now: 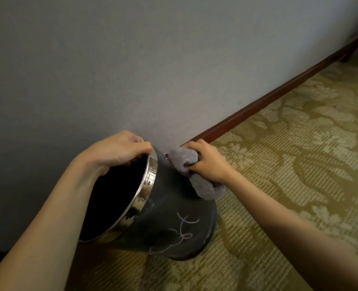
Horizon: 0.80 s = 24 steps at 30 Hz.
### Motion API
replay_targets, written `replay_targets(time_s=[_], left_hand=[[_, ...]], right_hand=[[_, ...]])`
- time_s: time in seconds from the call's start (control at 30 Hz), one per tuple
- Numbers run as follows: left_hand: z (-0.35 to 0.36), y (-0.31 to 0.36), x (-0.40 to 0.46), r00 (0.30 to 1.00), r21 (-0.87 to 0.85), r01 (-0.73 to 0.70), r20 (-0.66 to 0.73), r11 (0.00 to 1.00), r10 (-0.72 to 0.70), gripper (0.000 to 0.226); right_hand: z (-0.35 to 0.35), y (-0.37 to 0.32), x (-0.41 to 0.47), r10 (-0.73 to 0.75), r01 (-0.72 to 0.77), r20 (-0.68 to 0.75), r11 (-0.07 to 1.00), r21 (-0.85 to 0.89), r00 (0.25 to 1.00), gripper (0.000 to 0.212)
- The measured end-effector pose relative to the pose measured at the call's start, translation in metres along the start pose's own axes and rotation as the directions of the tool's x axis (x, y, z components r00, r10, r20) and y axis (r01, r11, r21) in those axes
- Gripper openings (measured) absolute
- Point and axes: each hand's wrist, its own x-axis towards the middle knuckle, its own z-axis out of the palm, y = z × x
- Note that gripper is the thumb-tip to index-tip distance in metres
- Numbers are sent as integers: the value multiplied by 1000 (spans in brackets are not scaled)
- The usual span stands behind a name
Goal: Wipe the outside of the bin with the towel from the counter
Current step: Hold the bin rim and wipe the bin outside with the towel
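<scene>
A dark grey bin (169, 223) with a shiny metal rim and pale chalk-like scribbles on its side stands tilted toward me on the carpet, close to the wall. My left hand (119, 150) grips the far edge of the rim, fingers hooked inside. My right hand (207, 162) is closed around a bunched grey towel (184, 162) and presses it against the bin's upper right outer side. A loose end of the towel hangs below my wrist.
A grey wall (132, 70) rises right behind the bin, with a dark red-brown baseboard (268, 97) running to the upper right. Patterned olive and beige carpet (299, 164) covers the floor to the right and in front.
</scene>
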Motion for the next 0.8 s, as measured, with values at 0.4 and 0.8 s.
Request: replay_targets(time_s=[0.4, 0.8], left_hand=[[-12, -4, -23, 970, 97, -167, 197, 981, 145, 31], [-20, -3, -34, 954, 98, -165, 267, 981, 133, 29]], right_hand=[[8, 23, -43, -43, 46, 72, 999, -29, 996, 30], [19, -55, -40, -349, 366, -209, 929, 46, 913, 36]])
